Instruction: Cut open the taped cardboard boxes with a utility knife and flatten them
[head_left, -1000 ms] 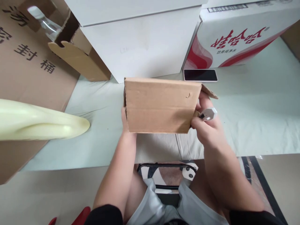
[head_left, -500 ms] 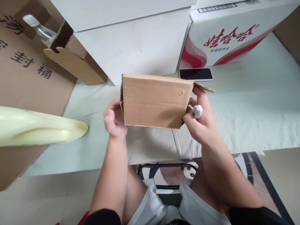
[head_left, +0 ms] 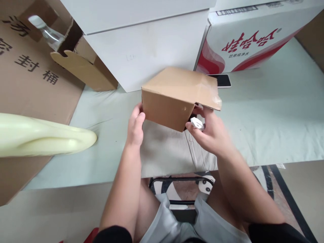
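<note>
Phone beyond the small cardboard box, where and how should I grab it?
Probably pinch the long edges at its right end, coming from the right: the phone lies flat on the cloth, and that end shows uncovered, while the small cardboard box hides its left part.

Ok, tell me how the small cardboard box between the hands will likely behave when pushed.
The cardboard box is probably fairly stiff, since its faces look flat and its edges straight. The flap at its right end would likely bend more easily, as it sticks out unsupported. The matte surface suggests it isn't very slippery.
</note>
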Demonstrator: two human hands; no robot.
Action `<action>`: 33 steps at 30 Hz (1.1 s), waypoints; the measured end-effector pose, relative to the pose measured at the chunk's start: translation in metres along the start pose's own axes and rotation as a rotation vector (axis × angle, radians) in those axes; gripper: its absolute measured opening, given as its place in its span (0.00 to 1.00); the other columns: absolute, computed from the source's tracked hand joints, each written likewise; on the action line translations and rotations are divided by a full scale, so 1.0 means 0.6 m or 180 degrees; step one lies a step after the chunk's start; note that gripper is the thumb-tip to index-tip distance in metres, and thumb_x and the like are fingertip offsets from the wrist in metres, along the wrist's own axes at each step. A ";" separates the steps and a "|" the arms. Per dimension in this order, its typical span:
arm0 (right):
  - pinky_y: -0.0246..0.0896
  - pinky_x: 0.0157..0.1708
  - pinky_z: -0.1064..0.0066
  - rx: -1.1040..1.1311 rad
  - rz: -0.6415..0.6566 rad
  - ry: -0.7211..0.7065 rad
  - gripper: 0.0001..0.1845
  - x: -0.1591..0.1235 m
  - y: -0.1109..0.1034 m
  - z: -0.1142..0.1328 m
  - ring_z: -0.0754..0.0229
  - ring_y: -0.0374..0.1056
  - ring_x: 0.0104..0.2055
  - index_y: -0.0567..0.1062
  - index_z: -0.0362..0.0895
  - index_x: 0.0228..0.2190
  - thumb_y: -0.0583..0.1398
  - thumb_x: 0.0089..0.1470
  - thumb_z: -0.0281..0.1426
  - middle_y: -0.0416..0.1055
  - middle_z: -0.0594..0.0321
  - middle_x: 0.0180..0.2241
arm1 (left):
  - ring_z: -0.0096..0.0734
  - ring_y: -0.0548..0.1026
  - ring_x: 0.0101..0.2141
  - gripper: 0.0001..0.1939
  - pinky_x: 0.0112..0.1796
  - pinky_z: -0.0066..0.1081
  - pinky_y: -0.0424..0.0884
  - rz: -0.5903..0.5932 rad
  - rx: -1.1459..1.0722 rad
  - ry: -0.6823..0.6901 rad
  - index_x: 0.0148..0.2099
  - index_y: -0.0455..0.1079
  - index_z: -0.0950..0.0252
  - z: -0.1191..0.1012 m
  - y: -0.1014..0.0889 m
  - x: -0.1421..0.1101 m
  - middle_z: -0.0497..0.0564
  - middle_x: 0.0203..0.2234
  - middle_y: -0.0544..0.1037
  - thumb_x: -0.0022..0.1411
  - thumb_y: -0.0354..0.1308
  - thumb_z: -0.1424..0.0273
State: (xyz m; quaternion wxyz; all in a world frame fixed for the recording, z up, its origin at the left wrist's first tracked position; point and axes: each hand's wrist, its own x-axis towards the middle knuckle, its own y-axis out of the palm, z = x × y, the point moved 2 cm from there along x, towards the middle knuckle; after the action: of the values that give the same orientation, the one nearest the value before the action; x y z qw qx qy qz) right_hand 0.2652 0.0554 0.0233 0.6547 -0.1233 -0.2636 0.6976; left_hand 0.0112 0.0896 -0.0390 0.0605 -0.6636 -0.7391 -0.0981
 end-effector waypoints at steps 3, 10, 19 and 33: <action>0.63 0.31 0.60 -0.0134 0.0090 0.0034 0.14 0.003 0.004 -0.006 0.49 0.74 0.37 0.70 0.49 0.41 0.62 0.53 0.38 0.80 0.54 0.41 | 0.52 0.74 0.63 0.28 0.62 0.45 0.73 0.0199 -0.0187 -0.0083 0.56 0.77 0.56 0.006 0.003 0.001 0.55 0.57 0.81 0.64 0.61 0.43; 0.67 0.37 0.60 0.0287 0.0200 -0.0411 0.09 -0.004 -0.001 -0.007 0.53 0.73 0.38 0.70 0.49 0.38 0.61 0.54 0.34 0.78 0.60 0.37 | 0.54 0.71 0.68 0.29 0.64 0.46 0.72 0.0065 -0.0385 -0.0208 0.51 0.80 0.57 0.037 0.003 0.010 0.56 0.57 0.82 0.63 0.59 0.40; 0.66 0.41 0.58 0.0243 -0.0153 -0.0275 0.14 -0.006 -0.007 -0.010 0.53 0.71 0.39 0.69 0.50 0.38 0.65 0.53 0.40 0.75 0.61 0.37 | 0.56 0.74 0.66 0.33 0.63 0.50 0.74 0.0121 -0.0499 -0.0030 0.56 0.79 0.57 0.010 0.017 0.004 0.57 0.54 0.83 0.62 0.59 0.38; 0.69 0.41 0.55 0.0451 -0.0566 -0.0077 0.13 -0.004 -0.005 -0.028 0.50 0.71 0.41 0.69 0.51 0.42 0.62 0.58 0.41 0.74 0.59 0.40 | 0.55 0.74 0.66 0.31 0.61 0.47 0.76 0.0470 -0.0591 -0.0377 0.54 0.77 0.58 0.005 0.033 -0.002 0.59 0.56 0.83 0.61 0.65 0.41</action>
State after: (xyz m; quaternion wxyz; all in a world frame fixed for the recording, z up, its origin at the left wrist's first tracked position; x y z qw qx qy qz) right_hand 0.2768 0.0566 0.0109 0.7179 -0.0444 -0.2314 0.6550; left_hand 0.0314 0.0909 -0.0410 -0.0379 -0.7236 -0.6783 -0.1219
